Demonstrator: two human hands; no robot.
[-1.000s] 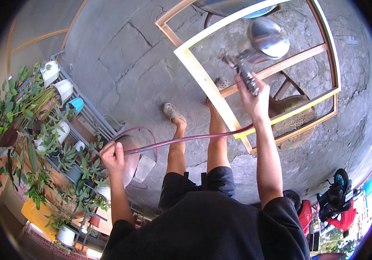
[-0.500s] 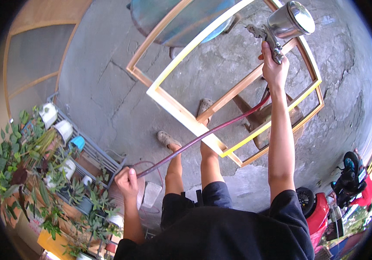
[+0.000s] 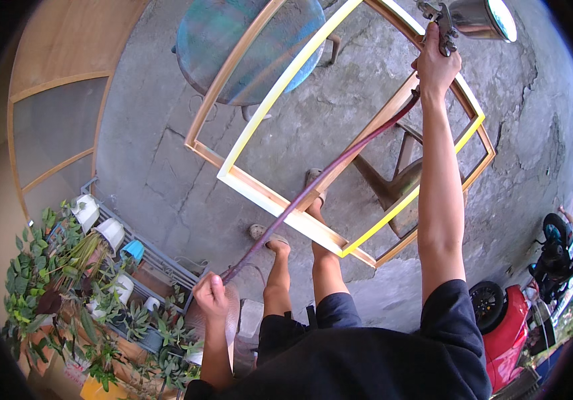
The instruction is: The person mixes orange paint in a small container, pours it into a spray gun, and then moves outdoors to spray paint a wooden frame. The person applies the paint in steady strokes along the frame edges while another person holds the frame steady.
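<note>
The right hand (image 3: 438,70)'s fingers wrap the grip of a spray gun (image 3: 445,30); its metal cup (image 3: 476,19), right of them, is cut off by the top edge. The left hand (image 3: 211,297)'s fingers grip a dark red hose (image 3: 253,249), its upper end hidden behind the right hand. Below the right fingers, the forearm covers part of a wooden frame (image 3: 383,222).

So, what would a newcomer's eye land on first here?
Probably the shiny spray gun at the top right, held in the right grip, with a dark red hose stretching down to the left grip at lower left. Next comes the large wooden frame across the upper middle, parts of it bright yellow. Leafy potted plants crowd the lower left, and a red vehicle stands at lower right.
</note>
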